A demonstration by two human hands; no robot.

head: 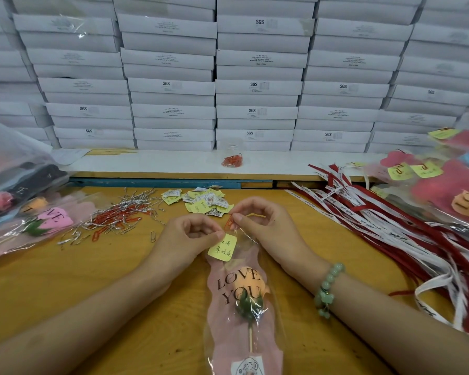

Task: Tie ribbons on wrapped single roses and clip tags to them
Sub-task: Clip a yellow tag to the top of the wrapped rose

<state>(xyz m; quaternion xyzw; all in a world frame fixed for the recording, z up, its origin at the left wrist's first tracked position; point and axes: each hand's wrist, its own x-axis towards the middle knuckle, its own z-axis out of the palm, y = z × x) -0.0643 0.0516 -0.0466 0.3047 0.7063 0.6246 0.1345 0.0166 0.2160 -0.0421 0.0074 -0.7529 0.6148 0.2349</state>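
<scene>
A wrapped orange rose (243, 301) in a clear and pink sleeve printed "LOVE YOU" lies lengthwise on the wooden table in front of me, its top end pointing away. A yellow handwritten tag (223, 248) lies at the sleeve's top edge. My left hand (192, 234) pinches the tag's upper corner against the sleeve. My right hand (257, 223) pinches an orange paper clip (228, 222) at that same edge, just above the tag.
Loose orange clips and silver twist ties (114, 217) lie to the left, a heap of yellow tags (203, 203) lies ahead. Red and white ribbons (385, 220) spread to the right. Wrapped roses lie far left (25, 212) and far right (450, 185). A clip jar (232, 152) stands before stacked white boxes (255, 77).
</scene>
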